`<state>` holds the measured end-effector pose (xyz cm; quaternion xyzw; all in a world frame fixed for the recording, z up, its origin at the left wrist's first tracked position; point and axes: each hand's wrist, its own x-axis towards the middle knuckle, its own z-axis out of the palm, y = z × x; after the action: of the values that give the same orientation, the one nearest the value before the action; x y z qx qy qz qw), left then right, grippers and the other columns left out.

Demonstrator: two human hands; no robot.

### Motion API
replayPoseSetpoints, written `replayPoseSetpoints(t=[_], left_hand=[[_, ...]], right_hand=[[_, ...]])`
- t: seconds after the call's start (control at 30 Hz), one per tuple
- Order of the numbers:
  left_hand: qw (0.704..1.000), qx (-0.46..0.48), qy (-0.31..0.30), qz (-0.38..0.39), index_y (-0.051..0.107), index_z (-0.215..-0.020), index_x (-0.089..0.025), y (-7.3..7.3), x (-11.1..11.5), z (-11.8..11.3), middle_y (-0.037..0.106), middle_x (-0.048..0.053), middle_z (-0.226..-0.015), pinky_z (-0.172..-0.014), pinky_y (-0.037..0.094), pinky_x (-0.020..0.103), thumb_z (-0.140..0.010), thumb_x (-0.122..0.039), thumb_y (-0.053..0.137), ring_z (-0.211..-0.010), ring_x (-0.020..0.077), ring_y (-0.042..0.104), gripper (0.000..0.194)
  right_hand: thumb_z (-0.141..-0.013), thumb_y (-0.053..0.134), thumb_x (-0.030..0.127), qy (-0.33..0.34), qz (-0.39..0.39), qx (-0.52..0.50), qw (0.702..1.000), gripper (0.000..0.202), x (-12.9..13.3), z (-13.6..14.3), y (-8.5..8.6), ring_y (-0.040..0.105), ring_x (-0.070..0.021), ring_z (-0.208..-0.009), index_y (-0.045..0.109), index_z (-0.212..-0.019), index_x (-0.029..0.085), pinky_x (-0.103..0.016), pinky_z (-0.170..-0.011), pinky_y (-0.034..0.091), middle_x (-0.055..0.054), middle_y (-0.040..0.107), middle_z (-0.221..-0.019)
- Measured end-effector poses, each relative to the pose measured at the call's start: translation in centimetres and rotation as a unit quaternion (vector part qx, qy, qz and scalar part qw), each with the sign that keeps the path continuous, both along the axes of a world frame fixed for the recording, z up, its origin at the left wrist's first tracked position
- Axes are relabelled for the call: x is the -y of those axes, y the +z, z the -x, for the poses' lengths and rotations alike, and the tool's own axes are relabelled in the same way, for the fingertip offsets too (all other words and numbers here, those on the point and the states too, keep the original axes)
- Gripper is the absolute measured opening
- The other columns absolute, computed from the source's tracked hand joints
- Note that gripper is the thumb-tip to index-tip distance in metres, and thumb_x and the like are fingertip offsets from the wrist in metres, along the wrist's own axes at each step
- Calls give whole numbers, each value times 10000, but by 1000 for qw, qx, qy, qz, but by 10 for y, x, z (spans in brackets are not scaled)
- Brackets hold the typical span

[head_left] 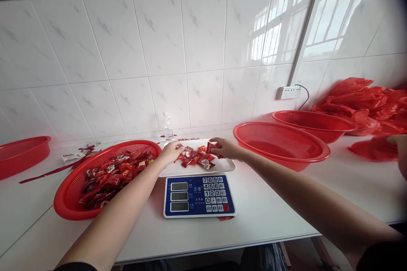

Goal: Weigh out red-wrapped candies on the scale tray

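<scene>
A pile of red wrapped packets (197, 157) lies on the white tray (178, 172) of a scale, whose blue keypad panel (199, 196) faces me. At the pile's left edge, my left hand (172, 152) has its fingers bent together near a packet; what they hold, if anything, is too small to tell. Over the right side of the pile, my right hand (226, 149) pinches a red packet (211, 147) between thumb and fingers. Left of the scale, a red oval basket (68, 194) holds many similar packets, partly hidden by my left forearm.
Two red baskets (281, 160) stand right of the scale, with red plastic bags (365, 101) behind. Another person's hand (401, 152) is at the right edge by a red bag. A clear bottle (168, 127) stands behind the tray. Another red basket (23, 156) is far left.
</scene>
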<state>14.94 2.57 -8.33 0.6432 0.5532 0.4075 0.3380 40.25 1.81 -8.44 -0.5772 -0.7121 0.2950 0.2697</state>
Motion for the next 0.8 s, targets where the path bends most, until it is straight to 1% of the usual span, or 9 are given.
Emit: replayPoseSetpoints(t=[0.1, 0.2, 0.3, 0.4, 0.5, 0.53, 0.6, 0.7, 0.8], left_hand=[[1000, -17, 3, -4, 608, -592, -195, -2, -1, 2, 589, -7, -620, -583, 368, 232, -655, -179, 689, -669, 167, 545, 104], [1000, 12, 12, 0, 598, -610, -193, -1, -2, 4, 595, -9, -628, -551, 360, 216, -660, -179, 693, -643, 152, 545, 109], [996, 82, 33, 25, 612, -758, -206, 6, -1, 5, 604, -15, -629, -484, 337, 196, -724, -228, 668, -549, 126, 536, 69], [983, 169, 37, 63, 616, -924, -234, 15, 5, -1, 639, -5, -690, -442, 331, 176, -784, -235, 624, -492, 102, 536, 140], [962, 255, 15, 98, 630, -916, -212, 21, 16, -15, 661, 15, -754, -457, 397, 186, -833, -222, 571, -509, 97, 564, 103], [954, 282, 12, 106, 628, -896, -199, 21, 19, -21, 659, 19, -754, -465, 418, 195, -854, -237, 549, -518, 101, 572, 97], [937, 329, 21, 116, 610, -875, -185, 19, 26, -32, 646, 17, -718, -459, 435, 209, -899, -297, 501, -511, 109, 574, 158], [914, 380, 51, 130, 579, -825, -178, 14, 32, -44, 588, -8, -596, -393, 396, 211, -920, -389, 478, -422, 112, 522, 253], [893, 424, 64, 138, 557, -762, -169, 12, 35, -49, 533, -29, -519, -350, 349, 197, -907, -417, 513, -367, 101, 479, 290]], right_hand=[[-801, 645, 295, 3, 10, -10, 1000, 495, -1, -1, -1, 614, -120, -606, 526, -1268, 183, -222, -515, 487, -75, 696, -900], [-811, 642, 285, 1, 6, -34, 999, 474, 0, 0, 0, 605, -114, -607, 532, -1258, 172, -217, -512, 493, -80, 696, -902], [-846, 597, 267, 18, -3, -83, 996, 465, 7, 6, 6, 624, -126, -654, 497, -1289, 164, -241, -562, 535, -91, 696, -934], [-896, 514, 247, 58, -21, -140, 988, 508, 16, 24, 17, 659, -147, -792, 382, -1383, 180, -278, -679, 575, -107, 676, -1057], [-927, 449, 240, 91, -53, -170, 980, 523, 25, 49, 26, 657, -155, -897, 297, -1426, 207, -307, -753, 575, -103, 648, -1153], [-929, 442, 239, 95, -64, -170, 979, 502, 28, 58, 28, 653, -157, -916, 317, -1414, 210, -313, -769, 570, -100, 642, -1169], [-923, 439, 231, 95, -90, -157, 979, 424, 33, 74, 29, 641, -165, -951, 414, -1346, 206, -322, -807, 546, -90, 641, -1172], [-899, 443, 207, 91, -126, -108, 982, 314, 41, 90, 28, 630, -193, -947, 554, -1192, 213, -350, -836, 502, -69, 674, -1069], [-851, 506, 204, 104, -151, -46, 982, 302, 51, 95, 30, 628, -232, -912, 588, -1141, 216, -388, -822, 480, -71, 688, -1011]])
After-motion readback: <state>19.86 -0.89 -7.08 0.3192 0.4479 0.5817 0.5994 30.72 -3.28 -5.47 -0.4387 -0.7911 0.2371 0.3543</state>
